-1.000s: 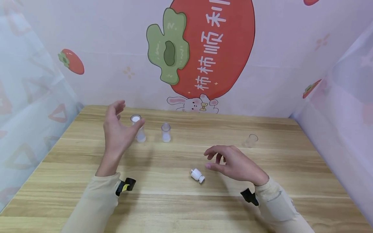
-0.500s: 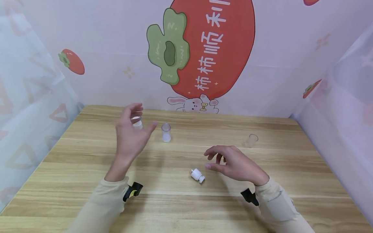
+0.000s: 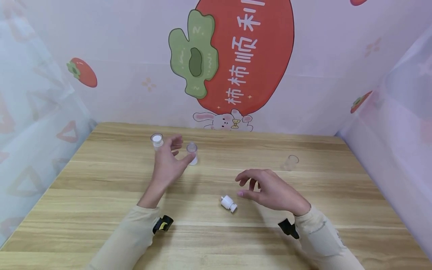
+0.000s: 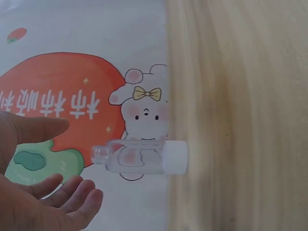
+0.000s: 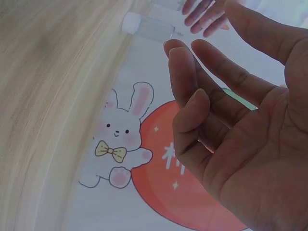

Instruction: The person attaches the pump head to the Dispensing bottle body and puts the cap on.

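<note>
- We see a wooden table (image 3: 202, 243) spread under both hands, just as a second ago.
- Our left hand (image 3: 168, 161) has swung toward three o'clock since then; its grip is wide, thumb apart from fingers, and holds nothing.
- Our right hand (image 3: 270, 189) has barely changed: fingers bent, a moderate gap to the thumb, nothing held.
- The white-topped bottle (image 3: 157, 140), at our left hand's eleven o'clock, stands upright, partly hidden by that hand.
- The clear bottle (image 3: 192, 149) stands unmoved at our left hand's two o'clock, now near its fingertips but apart from them.
- The transparent cup (image 3: 291, 162) remains between our right hand's one and two o'clock.
- The white pump head (image 3: 228, 203) lies as before, between our right hand's eight and nine o'clock.
</note>
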